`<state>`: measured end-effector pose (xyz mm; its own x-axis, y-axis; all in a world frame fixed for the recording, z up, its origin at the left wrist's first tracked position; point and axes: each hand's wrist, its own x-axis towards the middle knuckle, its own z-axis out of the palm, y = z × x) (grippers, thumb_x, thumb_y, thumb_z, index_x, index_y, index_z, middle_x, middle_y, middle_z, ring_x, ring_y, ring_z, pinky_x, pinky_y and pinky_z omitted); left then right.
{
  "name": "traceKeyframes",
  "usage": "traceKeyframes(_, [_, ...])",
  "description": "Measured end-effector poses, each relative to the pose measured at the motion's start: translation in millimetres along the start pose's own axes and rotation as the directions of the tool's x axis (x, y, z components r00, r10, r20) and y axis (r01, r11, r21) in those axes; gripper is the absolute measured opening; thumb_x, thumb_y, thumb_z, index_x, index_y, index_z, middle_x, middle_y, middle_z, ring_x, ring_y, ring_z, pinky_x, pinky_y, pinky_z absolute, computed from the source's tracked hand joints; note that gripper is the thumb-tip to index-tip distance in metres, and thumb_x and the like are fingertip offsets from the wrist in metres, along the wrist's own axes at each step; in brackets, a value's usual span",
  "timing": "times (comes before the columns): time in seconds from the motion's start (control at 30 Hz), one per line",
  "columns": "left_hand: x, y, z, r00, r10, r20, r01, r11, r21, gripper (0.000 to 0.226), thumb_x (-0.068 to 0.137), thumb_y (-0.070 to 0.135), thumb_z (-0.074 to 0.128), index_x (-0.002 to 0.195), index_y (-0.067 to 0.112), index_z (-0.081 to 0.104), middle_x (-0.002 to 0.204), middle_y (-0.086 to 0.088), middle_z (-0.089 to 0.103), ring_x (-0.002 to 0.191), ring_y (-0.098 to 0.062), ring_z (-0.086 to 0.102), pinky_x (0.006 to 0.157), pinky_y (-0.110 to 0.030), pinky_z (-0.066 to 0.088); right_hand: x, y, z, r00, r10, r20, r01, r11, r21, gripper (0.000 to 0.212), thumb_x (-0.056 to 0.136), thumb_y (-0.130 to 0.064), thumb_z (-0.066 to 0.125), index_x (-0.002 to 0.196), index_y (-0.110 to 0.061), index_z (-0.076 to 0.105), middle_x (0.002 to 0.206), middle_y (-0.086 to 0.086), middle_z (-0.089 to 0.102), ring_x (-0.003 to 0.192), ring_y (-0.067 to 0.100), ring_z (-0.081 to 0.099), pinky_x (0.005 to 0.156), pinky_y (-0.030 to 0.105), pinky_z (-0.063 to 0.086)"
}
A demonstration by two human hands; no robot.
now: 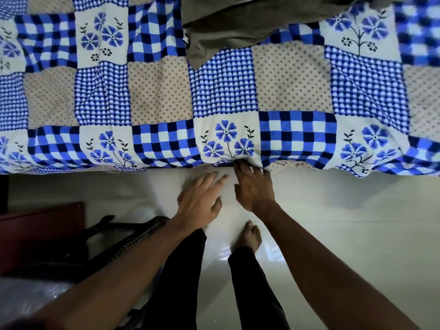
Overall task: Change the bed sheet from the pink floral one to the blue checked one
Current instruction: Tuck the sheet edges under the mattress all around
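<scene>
The blue checked sheet lies spread across the bed from the left edge to the right edge, its near hem hanging unevenly over the near edge of the bed. Both bare forearms reach forward and down to the middle of that edge.

The right hand is stretched out palm down. Its fingertips press into the hem just below a blue flower patch, where the cloth bunches into small folds. The fingers are nearly straight and the thumb stands apart to the side, so nothing is pinched.

The left hand is just beside it over the pale floor, flat, with its fingers loosely spread and holding nothing. Its tips stop just short of the hem.

A crumpled olive-grey cloth lies on the sheet at the bed's far side. Below are a bare foot and black trousers. To the left are a black bag and dark red furniture.
</scene>
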<state>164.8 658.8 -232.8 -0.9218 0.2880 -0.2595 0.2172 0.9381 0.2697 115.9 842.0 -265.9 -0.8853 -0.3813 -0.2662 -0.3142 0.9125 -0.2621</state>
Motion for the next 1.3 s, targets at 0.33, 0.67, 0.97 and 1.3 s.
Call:
traceKeyframes(0.33, [43,14,-9,0.966,-0.170,0.192,0.154,0.983,0.097,0.069,0.087,0.040,0.062,0.148,0.018,0.039,0.144,-0.006,0.041,0.130,-0.032,0.042,0.109,-0.049,0.038,-77,49,-24,0.887,0.263,-0.379,-0.143,0.938,0.317,0.017,0.094,-0.022,0.061,0.106,-0.020,0.073,0.099,-0.001,0.068,0.089,0.024,0.060,0.060,0.032,0.052])
traceKeyframes(0.67, [61,76,-31,0.997,-0.059,0.054,0.053,0.993,0.110,0.028,0.088,0.040,0.058,0.103,0.020,0.071,0.094,0.000,0.073,0.086,-0.023,0.069,0.068,-0.035,0.057,-66,137,-48,0.359,0.866,0.346,-0.344,-0.222,0.912,0.027,0.090,-0.034,0.072,0.108,-0.015,0.067,0.090,0.006,0.070,0.081,0.023,0.066,0.077,0.034,0.052])
traceKeyframes(0.97, [74,83,-59,0.888,-0.309,0.340,0.136,0.884,0.447,0.044,0.091,0.055,0.052,0.117,0.020,0.058,0.105,-0.003,0.069,0.103,-0.024,0.064,0.080,-0.034,0.052,-58,135,-57,0.594,0.680,0.431,-0.317,-0.295,0.902,0.008,0.091,-0.017,0.069,0.094,-0.010,0.072,0.084,0.002,0.072,0.072,0.011,0.064,0.070,0.027,0.049])
traceKeyframes(1.3, [66,92,-64,0.947,-0.008,0.321,-0.045,0.987,0.156,0.034,0.095,0.047,0.050,0.120,0.026,0.059,0.101,0.002,0.071,0.098,-0.021,0.068,0.076,-0.032,0.053,-51,151,-6,0.449,0.795,0.407,-0.541,-0.121,0.833,0.020,0.081,-0.039,0.061,0.073,-0.021,0.059,0.076,0.004,0.071,0.077,0.030,0.068,0.075,0.044,0.058])
